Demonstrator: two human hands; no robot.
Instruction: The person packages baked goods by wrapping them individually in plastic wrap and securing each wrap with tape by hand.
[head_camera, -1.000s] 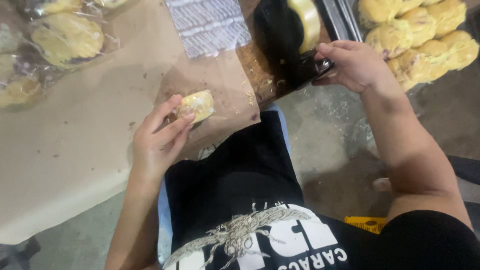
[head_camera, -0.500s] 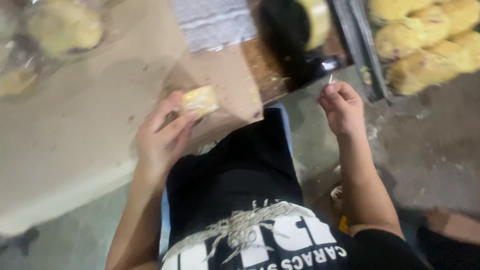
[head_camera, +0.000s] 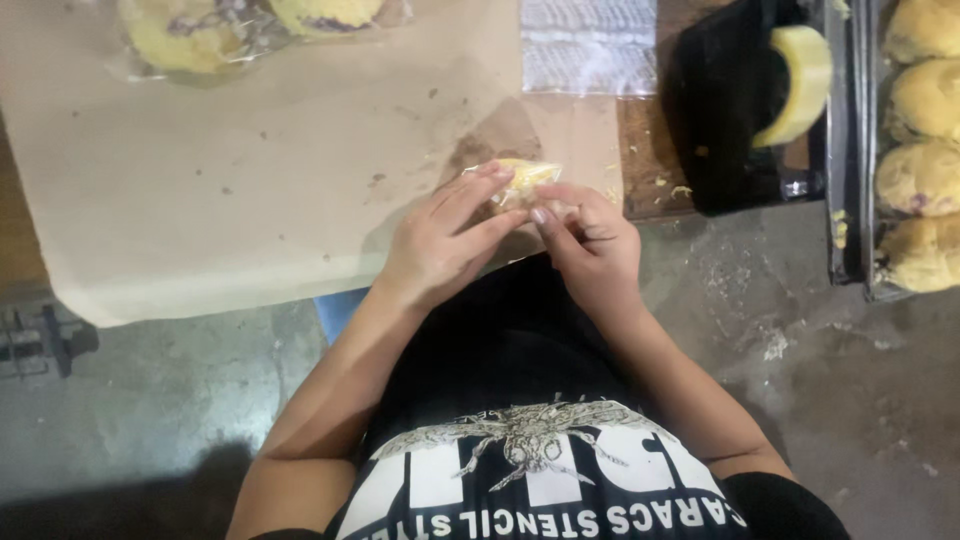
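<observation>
In the head view, a small yellow pastry in clear wrap (head_camera: 523, 180) is held at the near edge of a brown paper sheet (head_camera: 250, 190) that covers the work surface; the pastry is pinched between both hands, just above the person's black printed shirt (head_camera: 520, 400). The left hand (head_camera: 445, 245) is closed on the pastry from the left, its fingers laid over the near side of the wrap; the right hand (head_camera: 590, 245) is closed on it from the right, fingertips pressed to the wrap's edge beside the left fingers, so that the two hands touch; whether anything small is also held in the right fingertips cannot be told.

At the far left of the sheet, two bagged pastries (head_camera: 250, 25) are seen, well apart from the hands, partly cut by the frame's top. A clear ribbed plastic bag (head_camera: 588, 45) is laid at the far edge, beyond the hands. To the right of it, a black tape dispenser (head_camera: 735, 120) is set on a wooden board (head_camera: 640, 150), with a roll of pale yellowish tape (head_camera: 800, 85) mounted on it. Further right, a dark tray (head_camera: 850, 200) is filled with a column of unwrapped yellow pastries (head_camera: 925, 150); below all this, a stained concrete floor (head_camera: 850, 380) is visible.
</observation>
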